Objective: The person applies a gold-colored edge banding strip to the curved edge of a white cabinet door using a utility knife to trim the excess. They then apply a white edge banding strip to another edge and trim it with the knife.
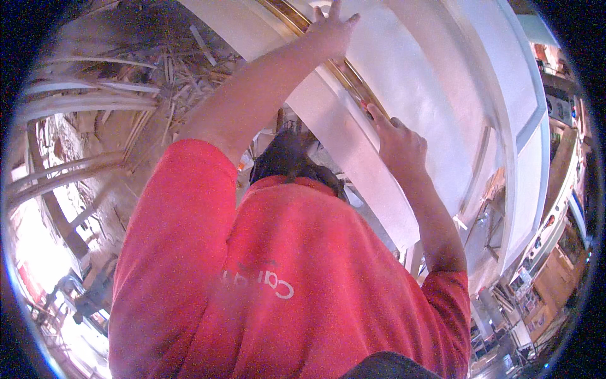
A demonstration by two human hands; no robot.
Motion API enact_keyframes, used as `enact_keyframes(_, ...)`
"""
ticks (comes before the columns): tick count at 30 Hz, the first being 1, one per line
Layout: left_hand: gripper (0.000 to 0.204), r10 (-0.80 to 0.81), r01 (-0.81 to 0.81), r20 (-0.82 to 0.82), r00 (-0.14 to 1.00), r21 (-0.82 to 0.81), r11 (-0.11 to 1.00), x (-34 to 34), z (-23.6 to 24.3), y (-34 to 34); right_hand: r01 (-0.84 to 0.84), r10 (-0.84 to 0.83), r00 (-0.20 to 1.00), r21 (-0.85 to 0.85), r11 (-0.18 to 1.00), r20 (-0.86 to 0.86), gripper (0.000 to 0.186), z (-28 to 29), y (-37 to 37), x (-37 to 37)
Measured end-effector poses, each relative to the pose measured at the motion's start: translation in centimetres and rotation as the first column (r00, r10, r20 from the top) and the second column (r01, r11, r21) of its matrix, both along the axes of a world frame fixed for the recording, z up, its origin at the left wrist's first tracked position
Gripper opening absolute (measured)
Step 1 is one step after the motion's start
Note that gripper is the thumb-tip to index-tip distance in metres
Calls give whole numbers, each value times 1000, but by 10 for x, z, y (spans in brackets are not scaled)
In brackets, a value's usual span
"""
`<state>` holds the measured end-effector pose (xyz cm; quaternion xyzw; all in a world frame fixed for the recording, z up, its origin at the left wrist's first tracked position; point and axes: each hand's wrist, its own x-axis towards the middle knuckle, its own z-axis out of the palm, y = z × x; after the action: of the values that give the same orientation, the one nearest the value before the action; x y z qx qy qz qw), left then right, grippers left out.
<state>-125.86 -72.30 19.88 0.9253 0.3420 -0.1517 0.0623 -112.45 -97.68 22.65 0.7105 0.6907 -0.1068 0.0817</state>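
Observation:
A long, shiny gold-brown strip (357,81) runs diagonally along a white board (360,151), beside a large white panel (410,69). Over the upper part of the strip lies my left hand (331,30), its fingers spread and pointing away from me. Lower along the same strip is my right hand (403,144), with the fingers curled and the index finger stretched toward the strip's near end. Something small and reddish shows at that fingertip. Whatever the right hand may hold is hidden by the hand itself.
Wood scraps and offcuts (183,76) lie heaped on the floor at the left, near long pale strips (95,101). A cluttered bench or shelf (555,278) stands at the far right. Dark shoes or cloth (287,158) show below the board.

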Motion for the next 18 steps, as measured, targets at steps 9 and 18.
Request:
enact_keyframes(9,107,-62,59,110,992,28,998,0,-31,3,-23,23,999,17,1000,44,54,1,-1,-1)
enact_keyframes(18,90,3,-3,209,978,1,1000,-3,-42,6,-5,7,999,-46,999,50,54,7,-2,-3)
